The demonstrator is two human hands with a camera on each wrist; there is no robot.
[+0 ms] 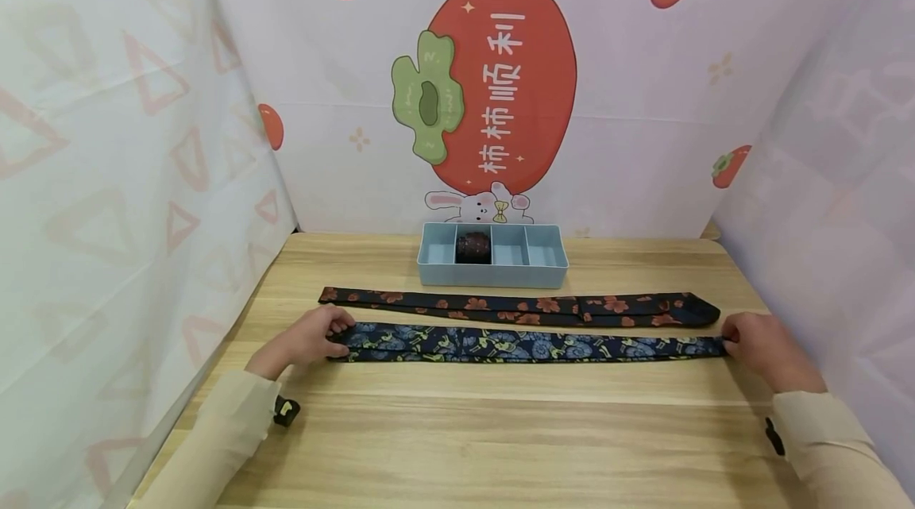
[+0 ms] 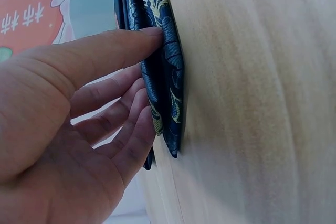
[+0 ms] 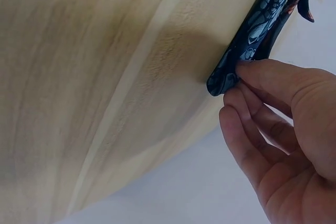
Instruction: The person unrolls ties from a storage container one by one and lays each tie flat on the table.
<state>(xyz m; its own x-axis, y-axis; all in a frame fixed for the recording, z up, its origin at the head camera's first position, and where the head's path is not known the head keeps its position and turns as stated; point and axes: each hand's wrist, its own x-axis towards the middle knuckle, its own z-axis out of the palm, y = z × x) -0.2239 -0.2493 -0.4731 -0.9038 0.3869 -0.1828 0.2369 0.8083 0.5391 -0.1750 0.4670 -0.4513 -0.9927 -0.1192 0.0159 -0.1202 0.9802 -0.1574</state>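
A navy necktie with blue and yellow patterning lies stretched from side to side on the table, folded lengthwise. My left hand pinches its left end; in the left wrist view the thumb lies on top of the cloth and the fingers are at its edge. At the other end, my right hand pinches the narrow tip between thumb and fingers, seen closely in the right wrist view beside the necktie's tip. Just behind lies a second dark necktie with orange flowers, which neither hand holds.
A pale blue box with four compartments stands at the back of the wooden table. One compartment holds a dark rolled necktie. Printed cloth walls close off the back and both sides.
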